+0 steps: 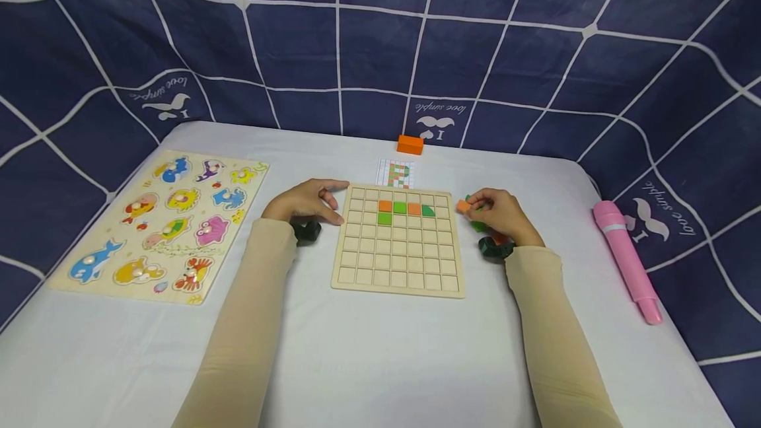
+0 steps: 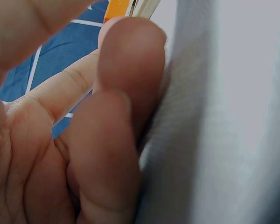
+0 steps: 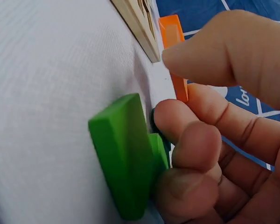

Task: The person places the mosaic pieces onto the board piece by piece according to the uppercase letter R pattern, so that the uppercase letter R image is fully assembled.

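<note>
Left hand (image 1: 304, 202): grip wide, thumb and forefinger at left edge of grid board (image 1: 397, 259); slack there could let board skid, jolting set tiles (image 1: 399, 207). Right hand (image 1: 498, 214): narrow pinch, apparently on orange block (image 1: 463, 207), just beside board's right edge; loose fingertips could drop it, low knuckles knock green block (image 3: 119, 158).
</note>
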